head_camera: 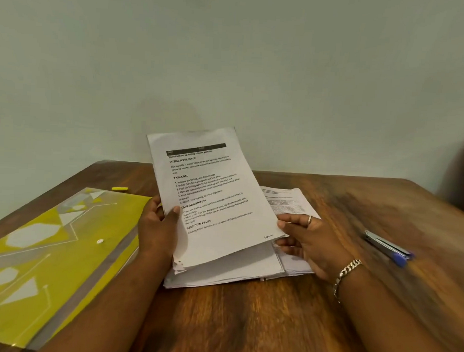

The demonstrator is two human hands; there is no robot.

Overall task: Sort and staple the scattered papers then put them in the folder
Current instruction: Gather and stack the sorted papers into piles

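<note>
Both hands grip a printed sheet (211, 191), tilted up above the paper stack (229, 269) mid-worktop (312, 312): left hand (159, 228) pinches its left edge, right hand (305, 240) its lower right corner. A yellow folder (49, 253) lies left of the stack, a stapler (387, 247) right.

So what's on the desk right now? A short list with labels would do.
surface: wooden table
held sheets: printed pages, lifted and tilted
left hand: grips the pages' left edge
right hand: pinches their lower right corner
underneath: paper stack on the table
left side: yellow folder, flat and closed
right side: stapler, untouched
far left: small yellow object, unclear what it is
</note>
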